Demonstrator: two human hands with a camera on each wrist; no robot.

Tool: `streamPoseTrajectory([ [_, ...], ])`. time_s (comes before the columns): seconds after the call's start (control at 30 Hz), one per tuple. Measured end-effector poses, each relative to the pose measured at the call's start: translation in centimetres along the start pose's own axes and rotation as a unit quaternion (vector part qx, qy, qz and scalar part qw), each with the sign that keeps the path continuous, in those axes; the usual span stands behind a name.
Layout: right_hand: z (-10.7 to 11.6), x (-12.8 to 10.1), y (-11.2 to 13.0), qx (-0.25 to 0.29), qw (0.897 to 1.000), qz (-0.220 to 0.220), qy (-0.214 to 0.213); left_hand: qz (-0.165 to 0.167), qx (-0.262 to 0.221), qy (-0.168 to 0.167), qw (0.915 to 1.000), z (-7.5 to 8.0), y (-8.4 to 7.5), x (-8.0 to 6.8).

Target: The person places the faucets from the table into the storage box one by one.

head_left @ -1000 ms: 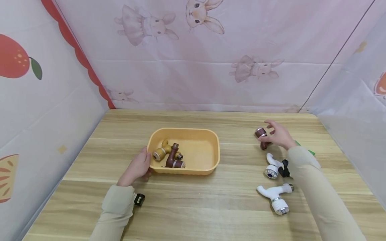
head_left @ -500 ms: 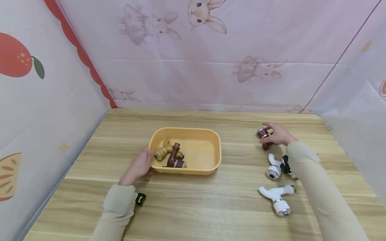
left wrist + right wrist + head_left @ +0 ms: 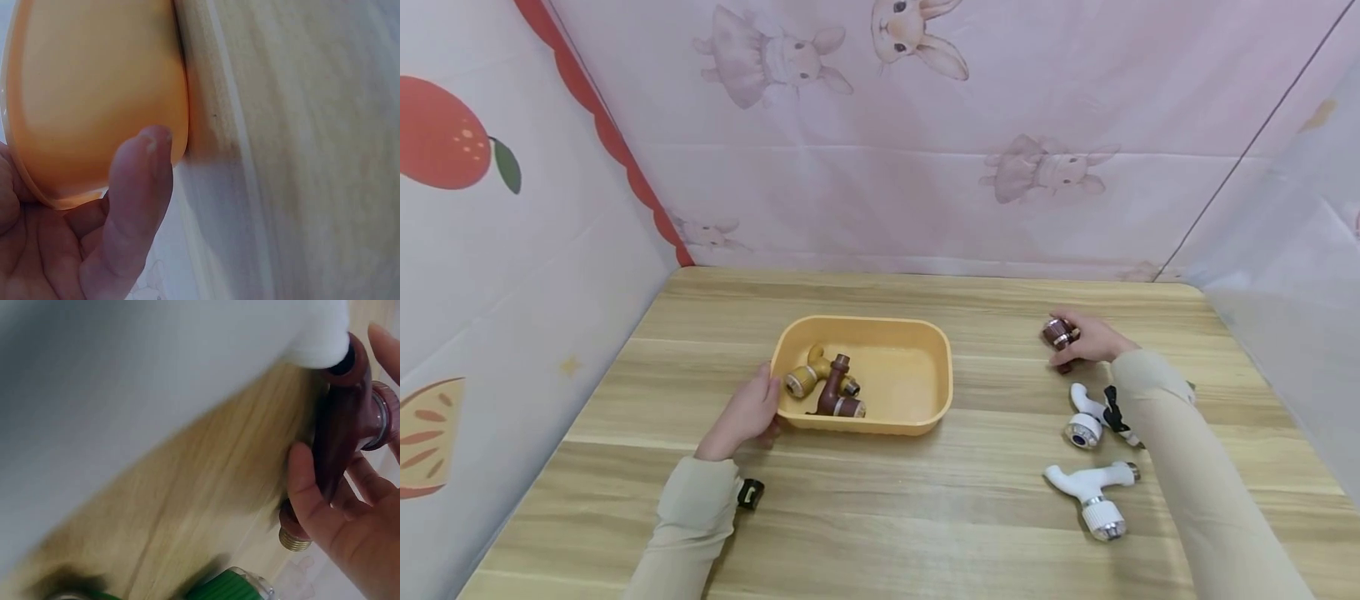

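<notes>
At the left of the wooden table (image 3: 625,492) a small black clip (image 3: 749,493) lies just beside the person's left sleeve. The left hand (image 3: 747,414) rests against the near left corner of the yellow tub (image 3: 925,392); from the wrist, the thumb (image 3: 134,206) lies straight against the tub's outer wall (image 3: 94,94) while the palm cups the rim below it (the other fingers are out of sight, so I cannot tell how they lie). Inside the tub, toward its left end, a tan tap (image 3: 807,375) and a dark brown tap (image 3: 837,393) lie touching one another.

Across a stretch of bare wood, well apart from the tub, the right hand (image 3: 1093,342) closes round a second brown tap (image 3: 1060,333) at the far right of the table. The wrist view shows its fingers (image 3: 312,506) curled under the tap's reddish-brown body (image 3: 340,437), with the brass threaded end poking out below and a metal collar at the side; whether the tap is touching the table I cannot tell.

Nearer the viewer, beside the right forearm, a white tap (image 3: 1086,417) with a black handle lies on the wood, and a second white tap (image 3: 1093,492) lies just in front of it. A green part (image 3: 228,587) shows at the bottom edge of the right wrist view.
</notes>
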State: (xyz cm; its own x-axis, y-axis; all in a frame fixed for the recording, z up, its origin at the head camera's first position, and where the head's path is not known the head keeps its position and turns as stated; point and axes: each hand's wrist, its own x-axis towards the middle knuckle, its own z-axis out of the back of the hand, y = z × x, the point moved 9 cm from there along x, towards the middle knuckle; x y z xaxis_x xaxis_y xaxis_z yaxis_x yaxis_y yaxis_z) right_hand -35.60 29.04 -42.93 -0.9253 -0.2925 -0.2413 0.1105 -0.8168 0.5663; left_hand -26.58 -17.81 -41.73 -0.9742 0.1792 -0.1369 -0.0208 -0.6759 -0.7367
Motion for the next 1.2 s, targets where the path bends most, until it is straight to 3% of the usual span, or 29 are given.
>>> streamPoseTrajectory([
  [0.1,0.0,0.0,-0.1,0.004,1.0,-0.002,0.002,-0.007,-0.005,0.003,1.0,0.0,-0.2,-0.1],
  [0.33,-0.2,0.0,-0.2,0.032,0.999,-0.01,0.003,0.02,-0.003,0.005,0.9998,0.1,0.2,0.0],
  [0.53,-0.1,-0.1,-0.3,0.061,0.998,0.007,0.002,0.018,0.0,0.008,0.9998,0.0,0.2,0.1],
  [0.8,-0.2,-0.6,-0.4,0.076,0.996,-0.035,0.004,0.016,0.003,0.008,0.9998,0.1,0.2,0.1],
  [1.2,0.0,-1.1,0.6,0.117,0.993,-0.033,0.001,0.008,0.005,0.009,0.9999,0.2,0.0,-0.2],
])
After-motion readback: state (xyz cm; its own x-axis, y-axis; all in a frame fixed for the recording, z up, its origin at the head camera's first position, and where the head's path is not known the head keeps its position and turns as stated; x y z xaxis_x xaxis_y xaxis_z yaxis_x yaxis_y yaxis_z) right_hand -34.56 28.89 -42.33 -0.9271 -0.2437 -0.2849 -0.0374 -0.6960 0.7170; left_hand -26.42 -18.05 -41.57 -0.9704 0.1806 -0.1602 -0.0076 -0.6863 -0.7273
